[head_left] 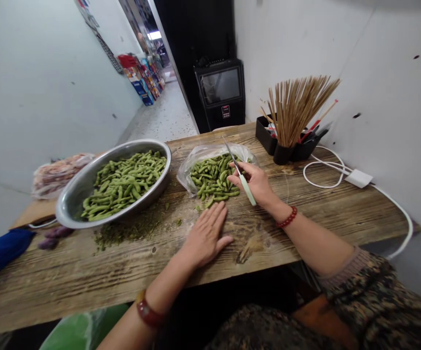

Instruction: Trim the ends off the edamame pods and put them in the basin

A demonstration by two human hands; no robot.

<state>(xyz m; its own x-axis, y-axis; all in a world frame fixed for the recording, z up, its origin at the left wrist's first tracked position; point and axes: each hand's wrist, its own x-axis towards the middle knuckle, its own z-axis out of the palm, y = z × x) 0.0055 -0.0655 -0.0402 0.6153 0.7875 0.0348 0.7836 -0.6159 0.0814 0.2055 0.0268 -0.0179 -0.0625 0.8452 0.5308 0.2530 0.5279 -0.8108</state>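
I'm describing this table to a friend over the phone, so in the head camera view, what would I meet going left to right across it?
Blue cloth → metal basin → clear plastic bag holding green pods → bundle of brown sticks → white adapter.

The pods are green, the sleeve mottled.

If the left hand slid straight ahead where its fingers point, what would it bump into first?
Probably the curved green bean pods at the near side of the clear, crinkled plastic bag. The left hand's fingertips look very close, though touching is hard to tell.
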